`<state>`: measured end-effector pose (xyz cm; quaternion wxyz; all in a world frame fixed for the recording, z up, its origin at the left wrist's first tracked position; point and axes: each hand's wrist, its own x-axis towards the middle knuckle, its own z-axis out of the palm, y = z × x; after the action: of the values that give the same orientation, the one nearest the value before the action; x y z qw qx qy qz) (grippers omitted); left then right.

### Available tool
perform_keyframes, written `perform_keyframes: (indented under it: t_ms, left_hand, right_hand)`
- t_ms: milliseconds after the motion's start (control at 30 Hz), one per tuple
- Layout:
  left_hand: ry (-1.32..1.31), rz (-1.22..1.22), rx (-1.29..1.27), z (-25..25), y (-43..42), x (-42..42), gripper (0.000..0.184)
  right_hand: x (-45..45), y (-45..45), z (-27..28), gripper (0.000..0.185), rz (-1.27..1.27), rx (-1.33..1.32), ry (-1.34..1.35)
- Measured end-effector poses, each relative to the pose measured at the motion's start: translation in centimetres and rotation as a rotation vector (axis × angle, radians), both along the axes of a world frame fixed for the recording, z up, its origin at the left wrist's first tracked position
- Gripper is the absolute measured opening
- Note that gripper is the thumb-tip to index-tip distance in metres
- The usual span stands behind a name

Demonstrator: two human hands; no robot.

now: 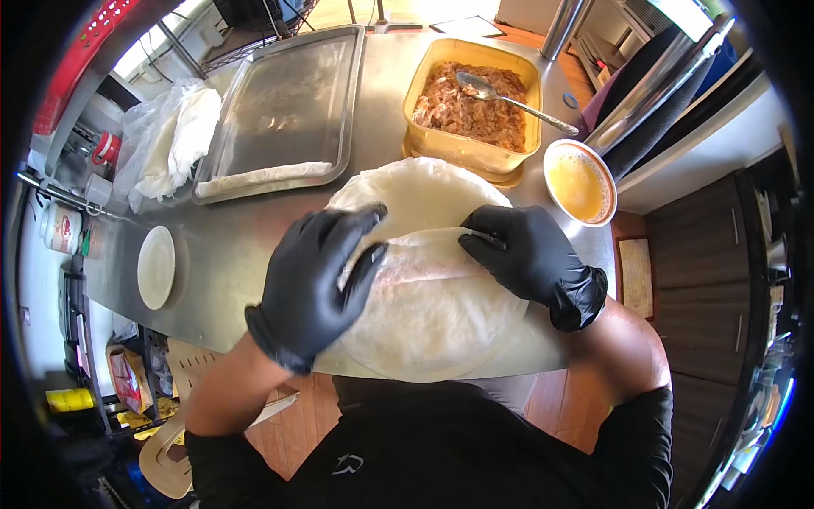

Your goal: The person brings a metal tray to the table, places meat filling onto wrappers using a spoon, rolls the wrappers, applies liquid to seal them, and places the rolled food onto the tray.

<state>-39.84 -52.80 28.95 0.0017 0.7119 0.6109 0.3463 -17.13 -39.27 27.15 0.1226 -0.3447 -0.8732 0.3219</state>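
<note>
A thin round dough sheet (424, 327) lies on the metal table in front of me, with a folded strip across its middle that shows pinkish filling beneath. My left hand (326, 276), in a black glove, is at the left end of this fold, thumb and fingers apart around the edge. At the fold's right end, my gloved right hand (530, 259) pinches the dough between thumb and fingers. Beyond them stands a yellow tub (466, 151) of minced filling (466, 114) with a spoon (517, 103) resting in it.
A metal tray (280, 110) at the back left holds one long roll (267, 176). Left of it are plastic-wrapped sheets (182, 144). A white plate (157, 267) sits at the left, and a bowl of yellow liquid (579, 182) at the right edge.
</note>
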Motion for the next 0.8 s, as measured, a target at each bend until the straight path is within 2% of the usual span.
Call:
perform_keyframes:
  t_ms: [67,133,200,267,467,533,600,667,700,733,800]
  left_hand:
    - [0.031,-0.158,0.004,0.5,-1.6,1.0,0.032]
    - [0.106,-0.255,-0.110,-0.4,-2.2,1.9,0.035]
    - [0.152,-0.246,-0.163,-1.9,-2.4,2.5,0.043]
    - [0.227,-0.237,-0.144,-2.4,-2.2,2.8,0.042]
    - [0.216,-0.213,-0.196,-2.6,-1.8,2.7,0.050]
    - [0.210,-0.206,-0.212,-2.7,-1.8,2.7,0.054]
    - [0.208,-0.196,-0.227,-2.8,-1.7,2.7,0.059]
    - [0.227,-0.200,-0.232,-2.8,-1.7,2.8,0.062]
    - [0.227,-0.200,-0.232,-2.8,-1.7,2.8,0.062]
    - [0.247,-0.184,-0.236,-2.7,-1.8,2.9,0.063]
    - [0.267,-0.166,-0.239,-2.5,-1.9,3.0,0.063]
  right_hand:
    - [0.0,0.0,0.1,0.024,-0.009,-0.008,-0.002]
    - [-0.1,-0.1,0.2,0.024,0.005,-0.024,0.019]
    - [-0.1,-0.1,0.1,0.025,0.001,-0.021,0.018]
    - [-0.1,-0.2,0.1,0.025,-0.010,-0.023,0.014]
    - [0.7,0.6,1.1,0.024,-0.133,0.033,-0.084]
    - [1.1,0.5,1.2,0.020,-0.208,0.134,0.170]
    - [1.7,-0.1,0.9,0.021,0.049,0.423,0.244]
    - [1.1,-2.1,1.2,0.022,0.247,0.344,0.273]
    - [0.6,-2.7,1.3,0.023,0.314,0.377,0.199]
    - [0.4,-2.9,1.2,0.033,0.355,0.416,0.087]
    - [0.1,-3.0,0.8,0.037,0.363,0.397,-0.002]
